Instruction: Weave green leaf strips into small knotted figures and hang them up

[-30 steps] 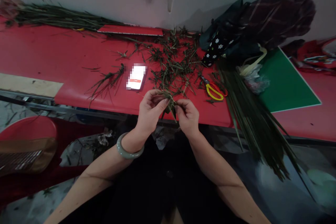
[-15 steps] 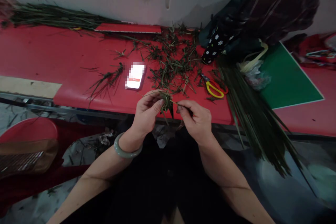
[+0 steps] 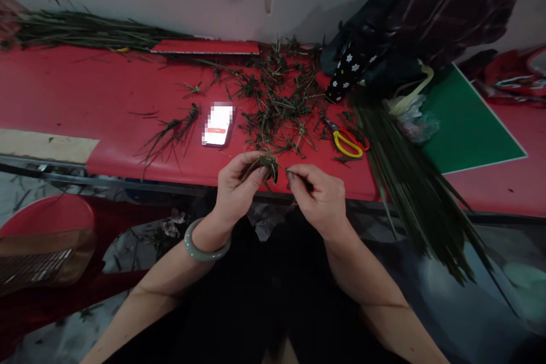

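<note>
My left hand [image 3: 239, 185] is closed on a small woven green leaf piece [image 3: 269, 166], pinched between thumb and fingers near the table's front edge. Loose strands stick out from the piece. To the right, my right hand [image 3: 318, 190] is closed in a pinch on a thin leaf strand [image 3: 281, 168] that runs toward the woven piece. Behind both hands lies a heap of small dark green leaf pieces [image 3: 281, 105]. Yellow- and red-handled scissors [image 3: 347, 144] rest right of the heap. A lit phone [image 3: 219, 124] lies beyond my left hand.
Long green leaves [image 3: 409, 182] hang over the front edge of the red table [image 3: 115, 148] at right. Another leaf bundle [image 3: 94, 31] lies along the wall. A dark bag [image 3: 452, 17] and a green board [image 3: 478, 125] are at right. A red stool [image 3: 51, 213] stands at lower left.
The woven piece has been turned in my left hand and sits slightly lower. My right hand still pinches the strand, about where it was. The view has shifted slightly.
</note>
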